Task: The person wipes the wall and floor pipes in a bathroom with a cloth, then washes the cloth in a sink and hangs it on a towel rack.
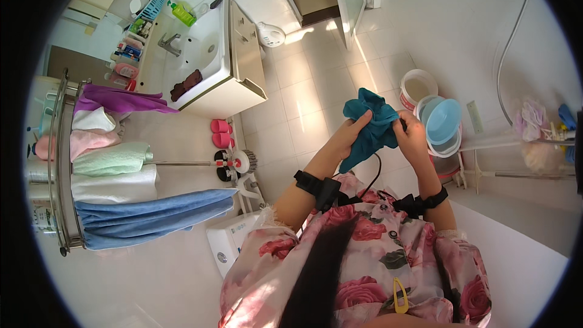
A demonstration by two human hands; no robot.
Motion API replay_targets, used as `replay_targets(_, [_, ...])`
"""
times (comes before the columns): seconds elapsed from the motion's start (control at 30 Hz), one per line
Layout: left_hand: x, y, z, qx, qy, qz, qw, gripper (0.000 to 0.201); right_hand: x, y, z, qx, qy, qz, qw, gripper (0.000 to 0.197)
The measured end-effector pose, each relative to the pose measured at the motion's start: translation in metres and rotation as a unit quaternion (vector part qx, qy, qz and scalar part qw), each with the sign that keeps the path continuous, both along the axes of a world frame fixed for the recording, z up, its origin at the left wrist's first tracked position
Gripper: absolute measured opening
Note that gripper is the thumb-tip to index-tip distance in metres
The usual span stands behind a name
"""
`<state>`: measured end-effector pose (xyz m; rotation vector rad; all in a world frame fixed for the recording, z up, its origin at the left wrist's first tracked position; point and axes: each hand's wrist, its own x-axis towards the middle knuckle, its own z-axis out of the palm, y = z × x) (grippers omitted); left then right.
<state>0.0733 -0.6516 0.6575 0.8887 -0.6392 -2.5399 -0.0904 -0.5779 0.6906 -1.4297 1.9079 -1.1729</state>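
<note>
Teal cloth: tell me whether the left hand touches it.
Touching: the head view shows the left hand with its thumb lying over the teal cloth.

teal cloth [373,129] (matt), smooth plastic basin [444,121]

Your single fisheye view looks steeply down from your head, close over your floral shirt [370,261]; your left hand [351,132] and right hand [413,136] lie farther off, near its middle, and the towel rack [59,164] bends along its left rim.
</note>
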Motion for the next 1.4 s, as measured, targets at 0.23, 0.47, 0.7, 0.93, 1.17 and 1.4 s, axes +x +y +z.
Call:
replay_targets(0.23, [0.086,-0.144,-0.038,-0.022,-0.042,0.246,0.968,0.061,0.051,-0.189,-0.011,0.118,-0.147,0.101,0.977,0.022])
replay_targets(0.47, [0.117,-0.274,-0.016,-0.123,-0.095,0.430,0.889,0.057,0.077,-0.364,-0.031,0.116,-0.268,0.203,0.935,0.026])
replay_targets(0.7, [0.149,-0.381,-0.007,-0.163,-0.120,0.515,0.833,0.060,0.116,-0.508,-0.045,0.089,-0.201,0.390,0.894,0.063])
replay_targets(0.93, [0.187,-0.453,0.004,-0.166,-0.189,0.552,0.795,0.054,0.160,-0.612,-0.057,0.062,-0.027,0.494,0.867,0.039])
replay_targets(1.17, [0.260,-0.526,-0.014,-0.209,-0.269,0.605,0.719,0.041,0.227,-0.719,-0.089,-0.031,-0.122,0.434,0.892,0.035])
replay_targets(1.4, [0.355,-0.565,-0.051,-0.180,-0.315,0.671,0.646,0.032,0.306,-0.816,-0.078,0.215,-0.416,0.444,0.764,0.042])
